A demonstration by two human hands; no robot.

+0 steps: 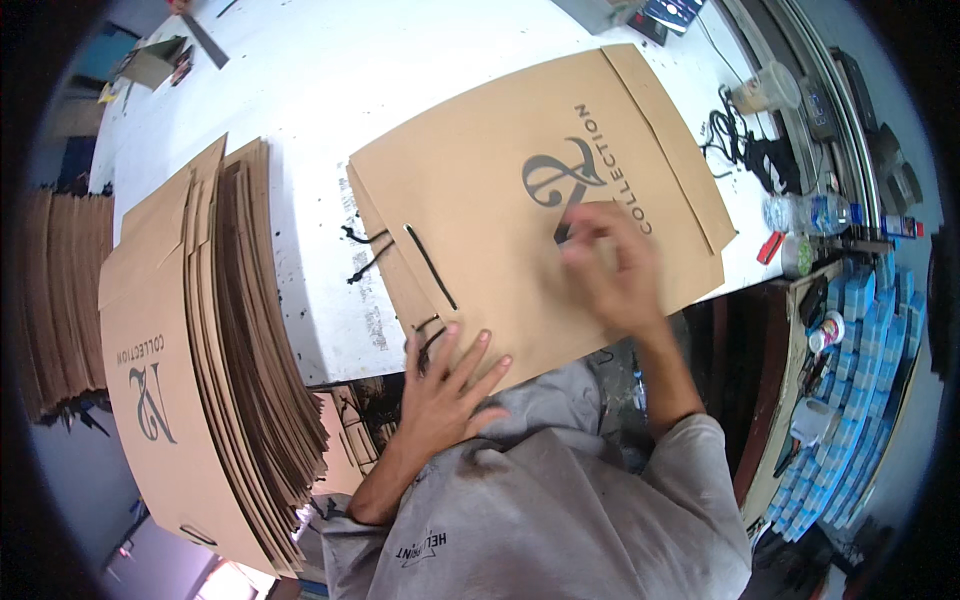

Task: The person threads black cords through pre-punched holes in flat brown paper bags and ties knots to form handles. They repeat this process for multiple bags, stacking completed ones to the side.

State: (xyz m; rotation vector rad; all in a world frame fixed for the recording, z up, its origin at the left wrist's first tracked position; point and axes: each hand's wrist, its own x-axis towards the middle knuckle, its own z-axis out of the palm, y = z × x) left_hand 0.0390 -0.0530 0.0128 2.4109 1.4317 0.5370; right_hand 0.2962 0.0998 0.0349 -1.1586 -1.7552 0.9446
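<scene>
A flat brown paper bag (480,190) with a dark printed emblem lies on the white table (300,90). Its black cord handles (400,255) stick out at the left end. My left hand (450,385) rests flat, fingers spread, on the bag's near corner beside the cords. My right hand (610,270) is blurred and lies over the bag's middle, fingers bent down on the paper, holding nothing that I can make out.
A tall stack of the same flat brown bags (210,350) sits at the left. At the right table edge are a clear plastic bottle (810,212), black cables (740,140), a plastic cup (765,88) and stacked blue packets (850,400).
</scene>
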